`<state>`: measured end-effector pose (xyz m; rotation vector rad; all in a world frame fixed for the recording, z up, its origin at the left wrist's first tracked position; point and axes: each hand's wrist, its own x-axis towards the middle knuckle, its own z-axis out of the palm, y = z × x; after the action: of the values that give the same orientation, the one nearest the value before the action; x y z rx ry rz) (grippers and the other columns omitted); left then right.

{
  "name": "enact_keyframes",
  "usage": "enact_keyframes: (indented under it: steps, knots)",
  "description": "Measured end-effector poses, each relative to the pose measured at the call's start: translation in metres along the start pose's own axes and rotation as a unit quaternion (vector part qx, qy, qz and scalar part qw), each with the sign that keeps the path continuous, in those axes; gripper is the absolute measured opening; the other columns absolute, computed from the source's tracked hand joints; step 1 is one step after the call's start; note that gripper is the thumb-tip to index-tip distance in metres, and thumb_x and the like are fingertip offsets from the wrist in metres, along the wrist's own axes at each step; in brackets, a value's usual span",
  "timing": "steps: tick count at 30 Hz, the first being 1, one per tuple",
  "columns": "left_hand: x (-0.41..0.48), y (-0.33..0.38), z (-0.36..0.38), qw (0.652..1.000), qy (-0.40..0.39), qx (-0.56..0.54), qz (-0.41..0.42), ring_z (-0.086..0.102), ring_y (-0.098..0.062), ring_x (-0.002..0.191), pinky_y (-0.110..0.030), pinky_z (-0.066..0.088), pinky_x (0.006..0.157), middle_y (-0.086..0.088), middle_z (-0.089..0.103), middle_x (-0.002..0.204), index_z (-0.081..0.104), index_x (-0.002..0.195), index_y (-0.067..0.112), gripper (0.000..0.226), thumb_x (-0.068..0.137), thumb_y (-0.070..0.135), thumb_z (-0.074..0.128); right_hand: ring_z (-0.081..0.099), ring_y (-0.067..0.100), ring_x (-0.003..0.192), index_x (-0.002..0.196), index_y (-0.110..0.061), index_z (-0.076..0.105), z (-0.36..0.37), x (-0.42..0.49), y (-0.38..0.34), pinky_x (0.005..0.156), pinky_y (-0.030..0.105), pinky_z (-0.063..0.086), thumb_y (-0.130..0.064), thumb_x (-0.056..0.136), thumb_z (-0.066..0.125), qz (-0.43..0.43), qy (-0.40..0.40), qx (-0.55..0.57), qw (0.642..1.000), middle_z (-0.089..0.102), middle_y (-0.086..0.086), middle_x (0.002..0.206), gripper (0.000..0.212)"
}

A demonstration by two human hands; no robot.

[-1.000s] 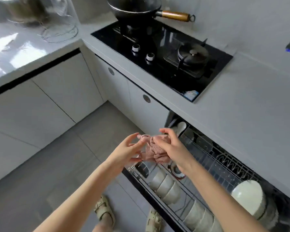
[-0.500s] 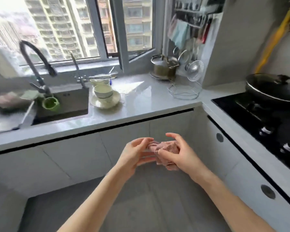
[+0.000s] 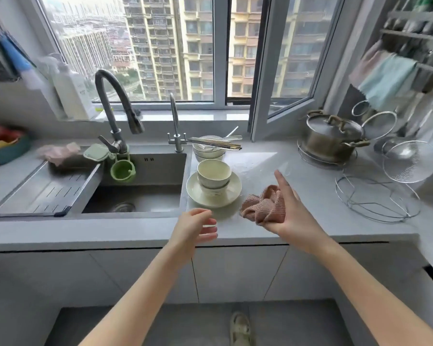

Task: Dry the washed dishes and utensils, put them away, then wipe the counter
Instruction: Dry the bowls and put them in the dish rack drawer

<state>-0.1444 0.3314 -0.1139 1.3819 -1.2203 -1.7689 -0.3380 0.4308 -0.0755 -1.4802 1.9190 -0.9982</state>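
Status from where I stood: right hand [image 3: 293, 217] gripped crumpled pink knitted cloth [image 3: 261, 208]. Fabric was bunched against palm, index finger sticking out straight, other fingers curled round it. Cloth hung over pale grey stone counter [image 3: 315, 186], just right of the dishes; couldn't tell if it touched the surface. Left hand [image 3: 193, 228] was empty, fingers loosely curled. It was over counter's front edge, near the plate, not touching it.

Dishes: round cream plate [image 3: 226, 199] sat on counter just right of stainless steel sink [image 3: 140, 171], with stacked cream bowls [image 3: 213, 174] upright on it. Behind that stood another white bowl [image 3: 206, 153] with metal chopsticks [image 3: 214, 144] lying flat across its rim. A spoon handle lay beside them, too blurred to say more.

Rest:
- Tall grey gooseneck faucet [image 3: 115, 103] stood behind sink, thin chrome tap [image 3: 174, 121] to its right.
- Small green cup [image 3: 122, 169] hung at sink's back wall under faucet base.
- Slotted steel drain tray [image 3: 45, 189] spanned sink's left side, and a second pink rag [image 3: 58, 152] lay at its far end.
- Lidded steel pot [image 3: 333, 136] stood on a wire stand at far right of counter.
- Round wire rack [image 3: 375, 199] sat in front of the pot, mesh strainer [image 3: 408, 161] beside it.
- Pale teal towel [image 3: 385, 81] hung from wall rail above.
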Motion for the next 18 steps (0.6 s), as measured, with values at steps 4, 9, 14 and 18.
enact_keyframes:
  steps: [4, 9, 14, 18]
  knots:
    - [0.104, 0.025, 0.001, 0.994, 0.092, 0.023, -0.047, 0.06, -0.026, 0.068, -0.036, 0.058, 0.065, -0.013, 0.053, 0.082, 0.053, 0.102, 0.003, 0.017, 0.094, 0.018, 0.051, 0.047, 0.011, 0.113, 0.151, -0.037, 0.013, -0.008, 0.1, 0.019, 0.088, 0.016, 0.032, -0.014, 0.078, 0.076, -0.023, -0.043, -0.036, 0.998, 0.045, -0.006, 0.125, 0.1]
    - [0.211, 0.054, 0.011, 0.975, 0.151, 0.134, -0.088, 0.059, -0.023, 0.061, -0.036, 0.059, 0.062, -0.01, 0.053, 0.081, 0.05, 0.091, 0.008, 0.026, 0.087, 0.033, 0.057, 0.053, 0.015, 0.116, 0.148, -0.031, 0.028, -0.012, 0.196, 0.036, 0.094, 0.021, 0.038, -0.013, 0.076, 0.078, -0.021, -0.065, -0.017, 0.998, 0.052, -0.005, 0.128, 0.09]
    - [0.264, 0.072, 0.01, 0.939, 0.108, 0.29, -0.147, 0.044, -0.018, 0.038, -0.017, 0.037, 0.033, -0.006, 0.046, 0.059, 0.048, 0.068, 0.015, 0.018, 0.084, 0.012, 0.056, 0.055, 0.014, 0.112, 0.147, -0.031, 0.03, -0.008, 0.255, 0.05, 0.093, 0.021, 0.039, -0.015, 0.075, 0.08, -0.01, -0.09, 0.006, 0.996, 0.053, -0.009, 0.122, 0.09]
    - [0.282, 0.077, 0.006, 0.908, 0.04, 0.363, -0.206, 0.055, -0.02, 0.034, -0.026, 0.049, 0.036, -0.008, 0.056, 0.044, 0.052, 0.073, 0.005, 0.021, 0.081, -0.004, 0.035, 0.057, 0.013, 0.106, 0.146, -0.035, 0.029, -0.006, 0.278, 0.058, 0.088, 0.019, 0.04, -0.013, 0.075, 0.079, 0.01, -0.1, 0.019, 0.995, 0.055, -0.012, 0.117, 0.09]
